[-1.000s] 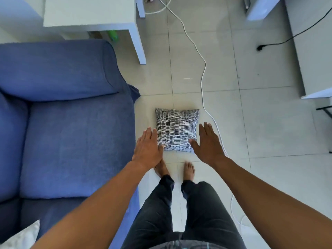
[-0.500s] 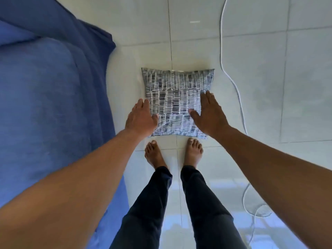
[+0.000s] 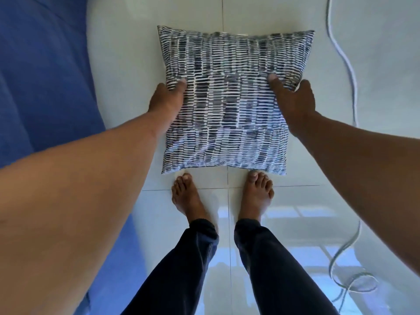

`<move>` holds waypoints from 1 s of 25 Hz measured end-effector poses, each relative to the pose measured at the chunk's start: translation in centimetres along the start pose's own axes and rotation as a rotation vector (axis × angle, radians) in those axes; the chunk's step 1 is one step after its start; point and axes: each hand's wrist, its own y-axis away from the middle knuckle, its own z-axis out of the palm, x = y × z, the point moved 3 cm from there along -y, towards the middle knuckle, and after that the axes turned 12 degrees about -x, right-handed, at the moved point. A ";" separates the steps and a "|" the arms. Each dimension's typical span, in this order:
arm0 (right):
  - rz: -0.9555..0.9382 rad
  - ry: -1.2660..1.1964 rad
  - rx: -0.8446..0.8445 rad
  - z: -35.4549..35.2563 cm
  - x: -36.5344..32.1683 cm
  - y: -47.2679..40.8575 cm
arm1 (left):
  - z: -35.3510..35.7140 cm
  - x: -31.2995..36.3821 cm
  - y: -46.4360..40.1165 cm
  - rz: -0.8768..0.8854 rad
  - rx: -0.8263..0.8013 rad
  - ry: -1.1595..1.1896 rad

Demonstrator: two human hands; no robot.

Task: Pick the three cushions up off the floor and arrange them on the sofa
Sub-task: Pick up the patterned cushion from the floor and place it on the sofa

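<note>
Grey-striped cushion (image 3: 229,98) clasped between left hand (image 3: 167,100) and right hand (image 3: 294,98).

The fingers of the left hand (image 3: 167,98) and of the right hand (image 3: 295,98) are hidden under the edges of the cushion (image 3: 227,98); only the thumbs show on top. Whether the cushion rests on the floor (image 3: 127,76) or is lifted cannot be told. The sofa (image 3: 41,76) is cut off at the left edge. The white cable (image 3: 347,71), somewhat blurred, seems to run out past the top.
</note>
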 end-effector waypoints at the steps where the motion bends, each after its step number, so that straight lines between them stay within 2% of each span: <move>1: 0.081 -0.169 -0.056 -0.2 0.1 0.2 | -0.1 -0.1 0.1 -0.066 -0.048 0.179; 2: 0.134 -0.285 -0.126 -0.1 0.3 0.3 | 0.1 -0.4 0.1 -0.117 -0.083 0.308; 4: 0.141 -0.402 -0.219 0.3 -0.3 1.2 | 0.6 -0.1 1.0 -0.112 -0.143 0.404; 8: 0.073 -0.532 -0.170 -2.2 -5.9 7.7 | -0.8 2.9 9.1 -0.009 -0.059 0.457; 12: -0.030 -0.480 -0.177 -5.8 -12.7 16.0 | -4.7 4.7 18.0 0.073 0.000 0.534; 18: -0.175 -0.456 -0.210 -11.1 -24.9 32.2 | -13.0 8.5 36.6 0.201 0.081 0.617; 25: -0.322 -0.349 -0.324 -11.4 -34.0 48.7 | -22.0 6.5 53.8 0.298 0.194 0.811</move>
